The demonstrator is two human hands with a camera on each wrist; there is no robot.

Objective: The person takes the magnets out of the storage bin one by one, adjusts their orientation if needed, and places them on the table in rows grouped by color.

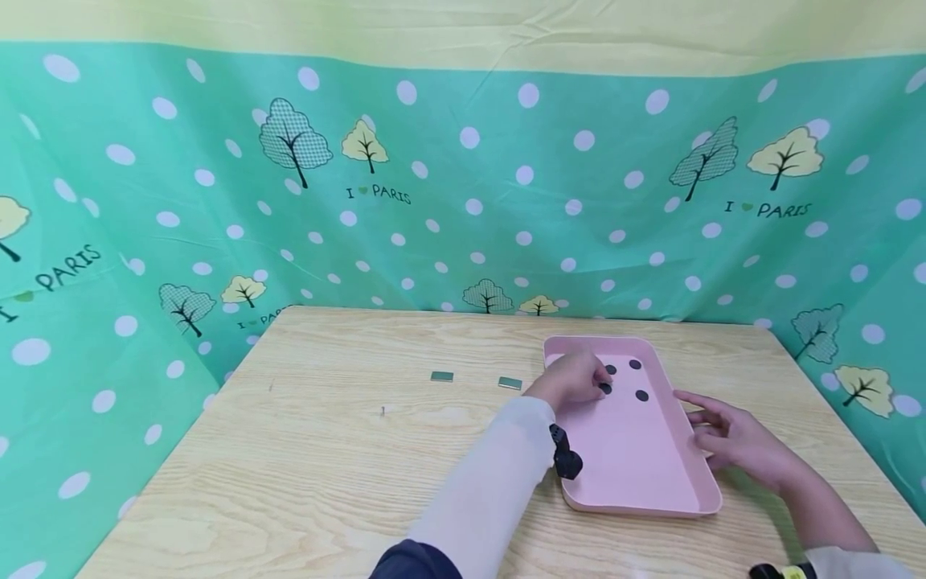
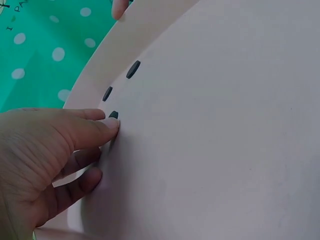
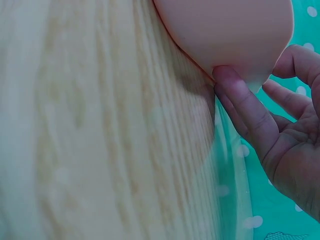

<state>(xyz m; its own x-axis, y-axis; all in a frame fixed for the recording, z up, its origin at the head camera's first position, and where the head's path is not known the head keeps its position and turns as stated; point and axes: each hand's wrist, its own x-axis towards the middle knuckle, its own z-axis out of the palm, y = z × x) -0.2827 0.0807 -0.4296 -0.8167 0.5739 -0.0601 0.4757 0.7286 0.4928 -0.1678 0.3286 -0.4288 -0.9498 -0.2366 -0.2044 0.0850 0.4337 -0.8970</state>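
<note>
A pink rectangular tray (image 1: 622, 458) lies on the wooden table. My left hand (image 1: 576, 378) reaches over its left wall and pinches a small black disc (image 1: 605, 389) at the tray floor. In the left wrist view, thumb and fingertips meet at that disc (image 2: 114, 115). Close by on the tray floor lie other black discs: one behind (image 1: 611, 370), one toward the back right (image 1: 635, 364) and one farther right (image 1: 641, 396). My right hand (image 1: 738, 438) rests against the outside of the right wall, fingers spread. The right wrist view shows its thumb (image 3: 242, 95) flat on that wall.
Two small greenish rectangular pieces lie left of the tray, one nearer (image 1: 510, 383) and one farther off (image 1: 442, 376). The wooden table (image 1: 304, 450) extends well to the left. Behind it hangs a green polka-dot curtain (image 1: 434, 185).
</note>
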